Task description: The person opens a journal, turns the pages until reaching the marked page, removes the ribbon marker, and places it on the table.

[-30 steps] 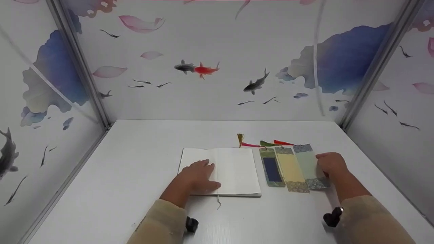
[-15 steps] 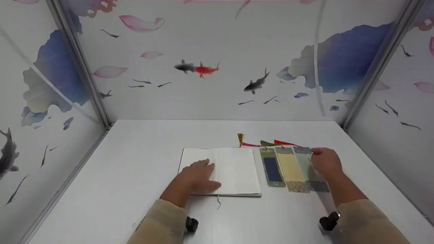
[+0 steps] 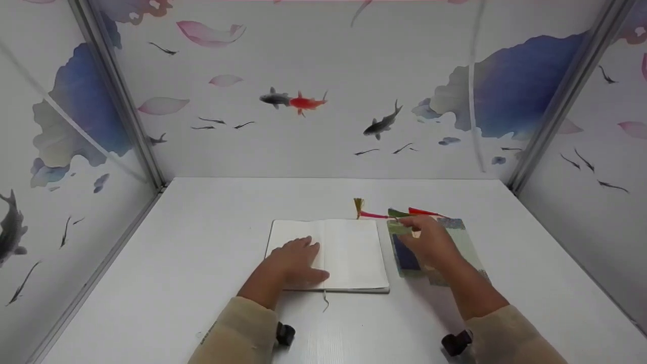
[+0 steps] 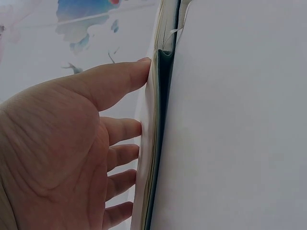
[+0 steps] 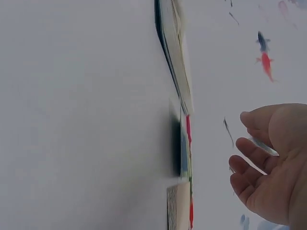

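An open notebook (image 3: 354, 253) with blank pages and a ribbon marker lies on the table. My left hand (image 3: 294, 263) rests on its left page, fingers spread; the left wrist view shows the fingertips (image 4: 125, 128) on the paper. To the notebook's right lie a green bookmark with a dark blue panel (image 3: 406, 254), a yellow bookmark (image 3: 438, 278) and a pale green bookmark (image 3: 462, 242). Over the first two hovers my right hand (image 3: 432, 242), hiding most of the yellow one. In the right wrist view this hand (image 5: 268, 163) has loosely bent fingers and holds nothing.
Tassels in gold and pink (image 3: 358, 206), green (image 3: 398, 213) and red (image 3: 424, 211) lie beyond the bookmarks' far ends. White printed panels (image 3: 323, 151) with metal corner posts (image 3: 543, 119) enclose the white table (image 3: 202, 242) at the back and sides.
My right hand has moved left, from the pale green bookmark's right edge to above the green and yellow bookmarks. The left hand has stayed on the notebook page.
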Available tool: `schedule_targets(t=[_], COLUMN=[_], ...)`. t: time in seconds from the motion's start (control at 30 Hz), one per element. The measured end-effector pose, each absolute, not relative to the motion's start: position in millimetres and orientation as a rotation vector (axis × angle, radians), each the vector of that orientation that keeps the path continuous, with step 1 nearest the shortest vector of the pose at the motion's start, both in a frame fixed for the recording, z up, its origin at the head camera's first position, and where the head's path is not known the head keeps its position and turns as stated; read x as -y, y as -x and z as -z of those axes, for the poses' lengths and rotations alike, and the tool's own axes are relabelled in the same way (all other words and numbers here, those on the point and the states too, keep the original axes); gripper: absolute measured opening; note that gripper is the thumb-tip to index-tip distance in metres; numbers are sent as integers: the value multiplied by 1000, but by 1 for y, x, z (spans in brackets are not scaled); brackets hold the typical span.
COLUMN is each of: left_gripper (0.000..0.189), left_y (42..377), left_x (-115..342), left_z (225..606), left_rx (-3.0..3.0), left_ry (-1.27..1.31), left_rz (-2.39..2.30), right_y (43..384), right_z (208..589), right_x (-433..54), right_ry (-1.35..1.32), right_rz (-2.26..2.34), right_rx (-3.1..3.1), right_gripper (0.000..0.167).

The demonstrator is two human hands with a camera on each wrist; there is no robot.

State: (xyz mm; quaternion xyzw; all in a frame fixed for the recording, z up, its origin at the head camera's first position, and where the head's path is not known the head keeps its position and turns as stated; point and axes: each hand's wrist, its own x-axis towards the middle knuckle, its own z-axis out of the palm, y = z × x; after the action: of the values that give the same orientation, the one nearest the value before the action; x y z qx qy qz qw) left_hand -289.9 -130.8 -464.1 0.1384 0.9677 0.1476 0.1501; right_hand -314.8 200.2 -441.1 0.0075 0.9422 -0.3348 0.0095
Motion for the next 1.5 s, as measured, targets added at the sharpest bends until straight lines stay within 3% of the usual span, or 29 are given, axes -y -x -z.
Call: schedule_targets(t=[0.43,0.63,1.27,1.5], left_gripper=[87,88,89,90], left_y=[293,293,293,293], left_x=[131,128,129,131], left_z=[466,464,466,467], left_rx=[-2788,-2783,-2777,-2788], left_ry=[-370,-352,-345,-369], left_rz=[-395,-410,-443,-432], right_y=[291,289,291,289], right_z=[447,457,461,454], right_x=[-141,-136,-139,-143], right_ry=[327,437,554,534], right_rz=[955,833,533,421], right_rx=[-2925,-2815,-2758,-2766], right_gripper=[40,32,31,45])
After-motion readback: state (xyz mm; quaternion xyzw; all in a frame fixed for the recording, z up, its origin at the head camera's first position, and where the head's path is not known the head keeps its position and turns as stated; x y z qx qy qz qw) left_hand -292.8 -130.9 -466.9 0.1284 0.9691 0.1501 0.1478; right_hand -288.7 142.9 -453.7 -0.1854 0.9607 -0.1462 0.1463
